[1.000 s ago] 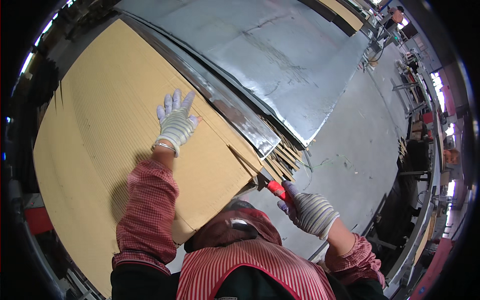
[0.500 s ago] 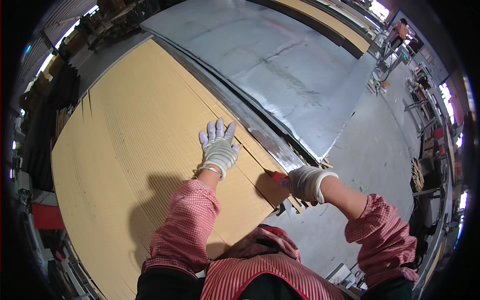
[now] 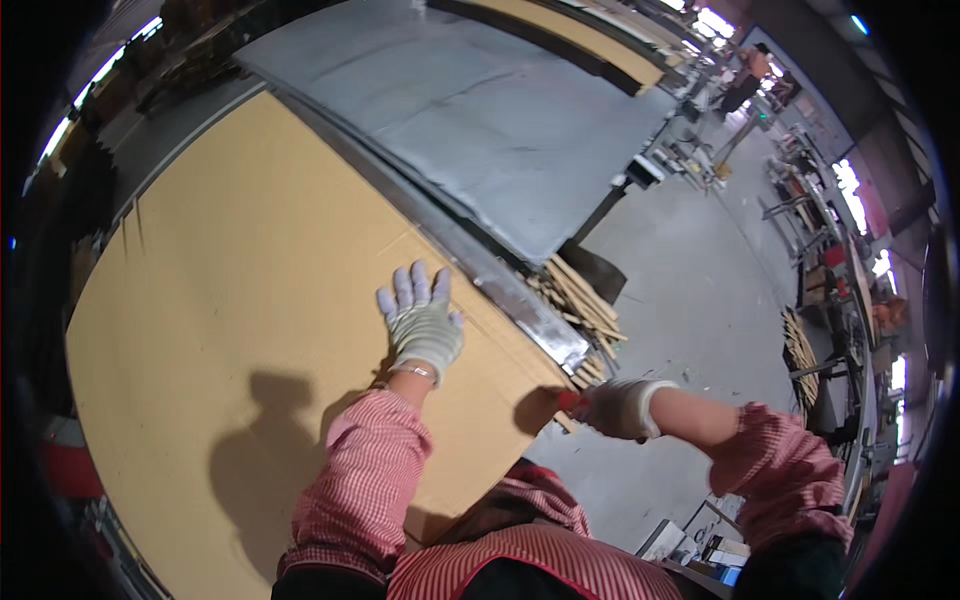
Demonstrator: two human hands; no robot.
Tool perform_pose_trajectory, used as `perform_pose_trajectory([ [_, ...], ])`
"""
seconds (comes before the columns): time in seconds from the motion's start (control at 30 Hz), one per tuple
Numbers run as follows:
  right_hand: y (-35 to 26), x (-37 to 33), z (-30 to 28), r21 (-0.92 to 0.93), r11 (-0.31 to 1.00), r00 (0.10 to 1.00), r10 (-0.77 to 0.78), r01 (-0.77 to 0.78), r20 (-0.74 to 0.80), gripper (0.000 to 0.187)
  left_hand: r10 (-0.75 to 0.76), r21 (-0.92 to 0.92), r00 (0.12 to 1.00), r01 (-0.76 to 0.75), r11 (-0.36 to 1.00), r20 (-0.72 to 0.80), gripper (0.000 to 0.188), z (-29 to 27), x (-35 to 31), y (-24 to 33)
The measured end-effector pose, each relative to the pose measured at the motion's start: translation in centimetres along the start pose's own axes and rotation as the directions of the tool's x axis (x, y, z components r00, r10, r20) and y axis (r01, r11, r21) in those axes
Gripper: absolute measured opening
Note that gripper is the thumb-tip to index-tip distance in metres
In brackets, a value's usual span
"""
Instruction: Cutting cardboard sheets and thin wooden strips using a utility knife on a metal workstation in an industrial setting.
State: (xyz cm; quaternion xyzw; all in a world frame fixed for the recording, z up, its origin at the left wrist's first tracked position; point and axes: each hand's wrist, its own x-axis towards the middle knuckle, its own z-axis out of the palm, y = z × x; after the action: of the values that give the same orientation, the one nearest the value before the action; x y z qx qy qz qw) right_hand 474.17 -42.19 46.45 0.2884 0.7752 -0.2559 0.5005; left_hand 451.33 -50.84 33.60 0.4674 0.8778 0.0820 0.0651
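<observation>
A large tan cardboard sheet (image 3: 220,250) lies across the work surface in front of me. My left hand (image 3: 422,325), in a pale striped work glove, rests flat on it with the fingers spread, near its right-hand edge. My right hand (image 3: 620,408), gloved the same way, is closed around a red utility knife (image 3: 571,401), of which only the red front part shows. It is at the sheet's near right corner, mostly out over the floor. Whether the blade touches the cardboard cannot be seen. A faint line runs along the sheet between my hands.
A metal rail (image 3: 480,270) borders the sheet. Beyond it stands a table with a grey top (image 3: 450,110). Wooden strips (image 3: 580,300) stick out by the rail's end. Boxes (image 3: 700,550) sit low at the right. Another person (image 3: 748,80) is far off at the right.
My view has shifted, and the scene sits further left. The right hand with the utility knife has moved outward to the sheet's corner. My left hand stays flat on the cardboard.
</observation>
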Motion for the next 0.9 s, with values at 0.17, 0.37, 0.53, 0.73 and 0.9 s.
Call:
perform_pose_trajectory([
  [0.17, -1.5, -1.2, 0.6, 0.099, 0.994, 0.995, -0.032, 0.042, -0.096, 0.025, 0.125, -0.040, 0.979, -0.133, 0.990, -0.161, 0.074, 1.0, -1.8, 2.8],
  [0.37, 1.0, -1.3, 5.0, 0.113, 0.981, 0.942, -0.116, 0.158, -0.315, 0.028, 0.153, 0.067, 0.979, -0.145, 0.987, -0.131, 0.078, 2.1, -3.1, 5.1],
  [0.53, 2.1, -0.6, 5.9, 0.027, 0.999, 0.971, -0.013, 0.020, -0.238, 0.031, 0.147, 0.071, 0.980, -0.138, 0.988, -0.136, 0.078, 2.3, -3.2, 5.0],
  [0.73, 3.0, 1.9, 7.9, 0.254, 0.967, 0.949, 0.053, 0.029, -0.310, 0.039, 0.140, 0.115, 0.977, -0.122, 0.986, -0.163, 0.080, 2.1, -2.3, 5.5],
  [0.9, 5.4, 5.1, 10.3, 0.232, 0.971, 0.954, 0.015, 0.058, -0.298, 0.043, 0.163, 0.157, 0.978, -0.143, 0.977, -0.127, 0.078, 2.6, -2.1, 5.8],
])
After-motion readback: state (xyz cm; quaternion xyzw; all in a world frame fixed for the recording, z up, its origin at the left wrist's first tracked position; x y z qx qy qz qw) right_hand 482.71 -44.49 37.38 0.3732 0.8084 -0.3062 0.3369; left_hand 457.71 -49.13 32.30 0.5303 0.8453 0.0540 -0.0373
